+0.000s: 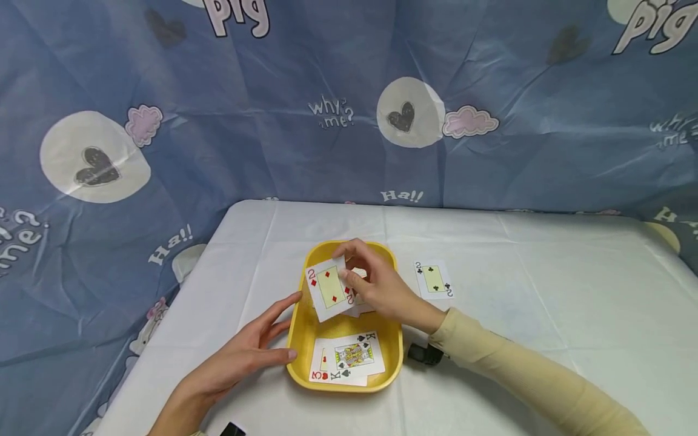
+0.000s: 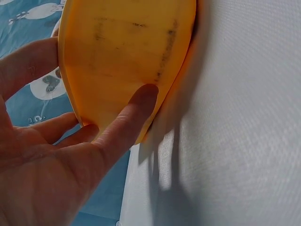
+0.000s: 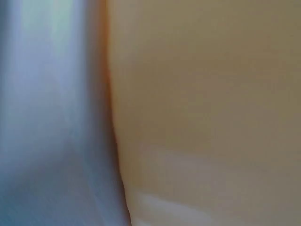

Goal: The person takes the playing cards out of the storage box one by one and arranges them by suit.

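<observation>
A yellow plastic tray (image 1: 292, 363) stands on the white-covered table. My right hand (image 1: 376, 284) pinches a two of diamonds playing card (image 1: 331, 289) by its upper right edge, over the far half of the tray. Beneath that card and hand, more cards (image 1: 364, 301) show only in part. In the near half lie a king of spades (image 1: 354, 356) and, partly under it, a three of hearts (image 1: 317, 366). My left hand (image 1: 245, 351) touches the tray's left side with extended fingers; in the left wrist view its thumb (image 2: 143, 101) rests on the outer wall.
A two of clubs (image 1: 433, 280) lies face up on the table (image 1: 523, 290), right of the tray. A black device (image 1: 425, 354) is by the right wrist. Printed blue cloth (image 1: 327, 163) hangs behind the table. The right wrist view is blurred, mostly a tan surface (image 3: 207, 113).
</observation>
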Action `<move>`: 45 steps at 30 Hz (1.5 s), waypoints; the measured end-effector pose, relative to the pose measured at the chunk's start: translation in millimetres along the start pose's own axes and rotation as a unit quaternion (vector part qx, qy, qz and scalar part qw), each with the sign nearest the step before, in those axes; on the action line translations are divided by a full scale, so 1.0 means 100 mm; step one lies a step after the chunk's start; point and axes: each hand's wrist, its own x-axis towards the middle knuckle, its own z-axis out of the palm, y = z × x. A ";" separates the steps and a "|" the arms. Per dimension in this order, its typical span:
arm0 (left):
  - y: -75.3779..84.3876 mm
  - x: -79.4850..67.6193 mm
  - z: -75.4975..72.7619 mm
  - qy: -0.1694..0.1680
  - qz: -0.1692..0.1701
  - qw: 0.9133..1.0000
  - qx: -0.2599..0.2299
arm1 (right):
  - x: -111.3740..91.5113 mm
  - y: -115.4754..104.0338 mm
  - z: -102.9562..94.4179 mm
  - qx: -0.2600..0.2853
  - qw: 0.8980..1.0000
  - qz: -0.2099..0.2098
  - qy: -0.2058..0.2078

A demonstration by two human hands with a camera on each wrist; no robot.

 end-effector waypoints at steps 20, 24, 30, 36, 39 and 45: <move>0.02 0.02 0.02 0.012 -0.029 0.999 -0.007 | -0.72 0.24 -1.68 -0.085 0.969 0.201 0.112; 0.02 0.01 0.01 0.011 -0.026 1.000 -0.004 | -0.94 0.31 -1.89 -0.127 0.957 0.249 0.081; 0.02 0.02 0.02 0.009 -0.024 1.000 0.000 | -1.10 0.40 -2.04 -0.229 0.936 0.264 0.044; 0.02 0.02 0.02 0.013 -0.026 1.000 -0.008 | -1.10 0.44 -2.05 -0.343 0.903 0.260 0.018; 0.02 0.03 0.02 0.015 -0.029 0.999 -0.009 | -1.11 0.43 -2.06 -0.345 0.906 0.243 0.017; 0.03 0.03 0.02 0.021 -0.031 0.999 -0.006 | -1.03 0.33 -1.97 -0.271 0.945 0.179 0.044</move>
